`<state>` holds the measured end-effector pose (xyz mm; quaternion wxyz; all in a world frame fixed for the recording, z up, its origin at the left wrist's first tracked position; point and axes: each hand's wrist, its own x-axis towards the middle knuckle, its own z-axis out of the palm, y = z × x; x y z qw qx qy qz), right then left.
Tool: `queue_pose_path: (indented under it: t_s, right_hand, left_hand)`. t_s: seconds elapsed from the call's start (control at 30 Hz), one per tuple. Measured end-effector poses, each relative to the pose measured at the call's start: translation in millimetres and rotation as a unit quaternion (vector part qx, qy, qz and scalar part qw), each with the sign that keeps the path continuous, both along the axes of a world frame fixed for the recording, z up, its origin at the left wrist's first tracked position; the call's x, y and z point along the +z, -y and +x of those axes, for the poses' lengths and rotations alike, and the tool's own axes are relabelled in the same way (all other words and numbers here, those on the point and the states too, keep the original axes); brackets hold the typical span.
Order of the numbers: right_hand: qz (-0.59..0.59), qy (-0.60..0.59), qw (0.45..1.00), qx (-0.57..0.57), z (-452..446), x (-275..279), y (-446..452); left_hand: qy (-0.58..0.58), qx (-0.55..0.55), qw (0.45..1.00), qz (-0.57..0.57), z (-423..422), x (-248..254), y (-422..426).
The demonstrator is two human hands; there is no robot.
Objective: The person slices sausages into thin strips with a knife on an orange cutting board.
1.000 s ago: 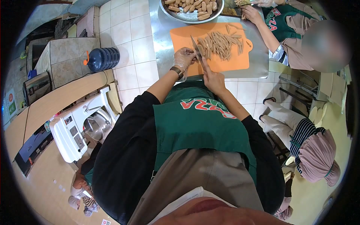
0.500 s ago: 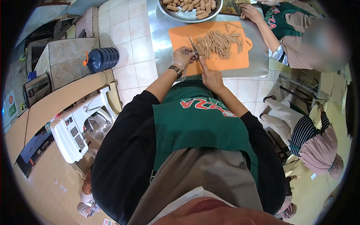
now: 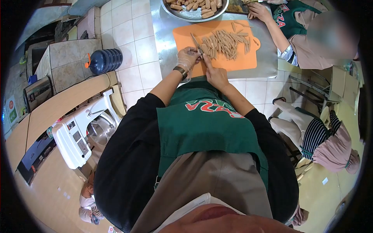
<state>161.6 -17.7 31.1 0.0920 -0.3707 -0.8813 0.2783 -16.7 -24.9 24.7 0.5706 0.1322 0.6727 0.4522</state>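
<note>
My right hand (image 3: 216, 76) is closed at the near edge of an orange cutting board (image 3: 237, 65), its index finger stretched along the back of a knife (image 3: 195, 41). The blade points away from me; the handle is hidden in my palm. My left hand (image 3: 188, 58), in a clear plastic glove, is closed in a pinch beside the blade. Whatever its fingertips hold is too small to make out. Just right of the knife lies a pile of light brown sausage strips (image 3: 225, 44).
A metal bowl (image 3: 186, 16) of whole sausages stands beyond the board on the steel table (image 3: 165, 42). A co-worker's hand (image 3: 260, 11) rests at another board at the far right. Left of the table are a blue water jug (image 3: 107, 61) and a white mixer (image 3: 74, 141).
The view has shifted slightly, so the board and bowl sit a little higher and further left. My hands and the knife keep nearly the same pose. The person in stripes has shifted slightly.
</note>
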Motion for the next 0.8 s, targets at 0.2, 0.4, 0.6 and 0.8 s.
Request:
queue_pose_path:
  t_s: [0.2,0.4,0.6,0.8]
  right_hand:
    - [-0.019,0.055,0.998,0.014,31.6,8.1,19.1]
    - [0.048,0.038,0.998,0.026,13.1,4.6,-6.8]
    - [0.017,-0.018,0.997,-0.068,27.0,28.8,-13.0]
    - [-0.035,0.005,0.987,-0.154,78.4,32.8,-1.7]
  left_hand:
    - [-0.054,-0.03,0.998,-0.022,-1.9,9.3,-4.8]
    - [-0.172,-0.015,0.985,0.026,-27.9,-27.9,-9.5]
    - [-0.411,-0.082,0.905,0.075,-37.0,1.1,-24.0]
    - [-0.543,-0.512,0.616,0.254,2.4,42.3,-32.7]
